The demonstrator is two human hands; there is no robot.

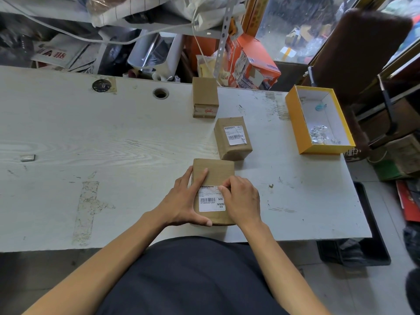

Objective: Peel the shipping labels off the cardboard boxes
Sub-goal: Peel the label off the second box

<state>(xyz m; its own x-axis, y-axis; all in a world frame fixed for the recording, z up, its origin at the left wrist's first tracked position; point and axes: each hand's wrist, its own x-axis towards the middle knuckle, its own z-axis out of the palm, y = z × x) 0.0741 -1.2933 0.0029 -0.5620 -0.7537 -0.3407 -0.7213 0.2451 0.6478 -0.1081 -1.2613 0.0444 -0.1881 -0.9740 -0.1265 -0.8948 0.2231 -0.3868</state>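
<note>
Left hand (pixel 181 201) steadies box (pixel 213 171); right hand (pixel 242 201) pinches label (pixel 210 202) "ST10002467U021, MXRC 03".

**Both hands on the near cardboard box**

Bare forearms reach forward from the dark-clothed torso and converge on the near cardboard box (pixel 213 176). Left hand (pixel 184 201): palm against the box's left side, fingers spread flat across its top, thumb curled round the near edge. Right hand (pixel 243 201): knuckles up at the box's right side, fingers bent, fingertips (pixel 221 189) pinched at the upper right corner of its shipping label (pixel 210 201).
</note>
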